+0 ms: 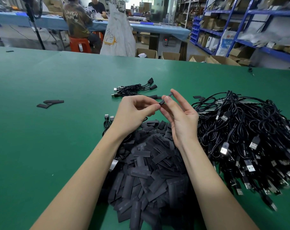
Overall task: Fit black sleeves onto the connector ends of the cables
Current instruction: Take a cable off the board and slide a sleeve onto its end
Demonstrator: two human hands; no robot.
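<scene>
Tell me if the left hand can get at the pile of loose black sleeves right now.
Probably yes, once freed: the pile of sleeves lies uncovered directly beneath the left hand, but that hand is pinching the sleeve held with the right hand.

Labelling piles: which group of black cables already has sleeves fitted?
The small bundle of black cables on the green table beyond the hands, with sleeved ends; the big heap of black cables at right shows bare metal plugs.

A wide green table (41, 146) carries a big heap of flat black sleeves (149, 163) near its front edge. Just beside it on the right lies a tangled pile of black cables (248, 130). A small bundle of cables (132, 89) lies farther back, and a few loose sleeves (49, 103) lie at the left.
</scene>
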